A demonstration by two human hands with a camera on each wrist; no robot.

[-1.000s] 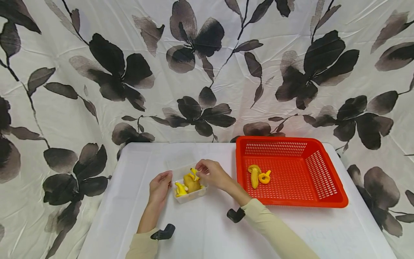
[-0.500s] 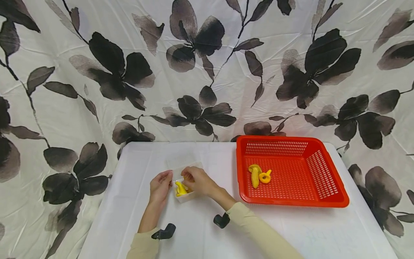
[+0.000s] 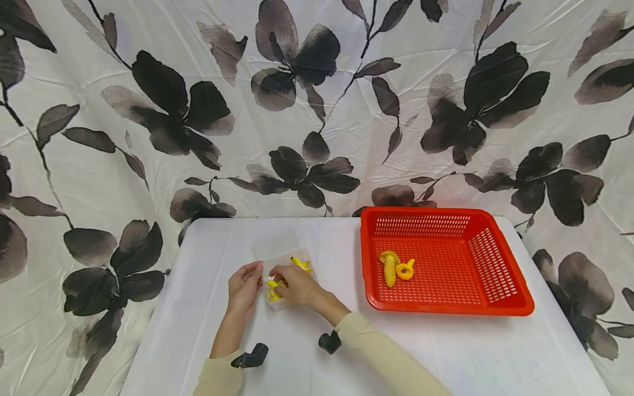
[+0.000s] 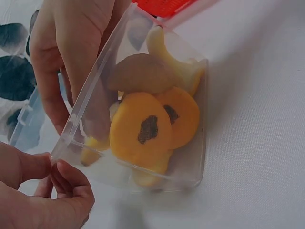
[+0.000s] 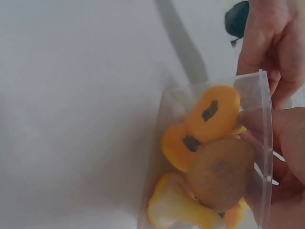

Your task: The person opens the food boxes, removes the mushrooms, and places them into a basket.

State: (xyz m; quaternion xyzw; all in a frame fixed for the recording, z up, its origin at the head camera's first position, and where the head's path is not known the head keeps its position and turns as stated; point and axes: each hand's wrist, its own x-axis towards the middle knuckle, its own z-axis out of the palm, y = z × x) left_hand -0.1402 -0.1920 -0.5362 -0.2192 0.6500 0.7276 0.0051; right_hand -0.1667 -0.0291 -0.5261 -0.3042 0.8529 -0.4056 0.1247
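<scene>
A clear plastic container (image 3: pixel 282 304) holds several fruit-like pieces. My left hand (image 3: pixel 245 289) pinches its near-left rim between thumb and fingers. My right hand (image 3: pixel 299 287) reaches into the container from the right, its thumb and fingers closing on a yellow banana-shaped piece (image 3: pixel 274 294) by the left end. Through the wall in the left wrist view show orange pieces with dark patches (image 4: pixel 140 131), a brown rounded piece (image 4: pixel 143 74) and a yellow-and-white peeled banana piece (image 4: pixel 176 59). The right fingertips (image 4: pixel 97 129) are partly blurred by the plastic.
To the right stands a red perforated basket (image 3: pixel 446 308), with a yellow mushroom-shaped piece (image 3: pixel 390 269) and an orange ring-shaped piece (image 3: pixel 405 269) in its left part. A white cloth covers the table (image 3: pixel 317 357). Behind hangs a floral curtain (image 3: pixel 307 121).
My right hand has moved left and down across the container, from the banana piece at its right side to the yellow piece at its left. My left hand stays on the rim.
</scene>
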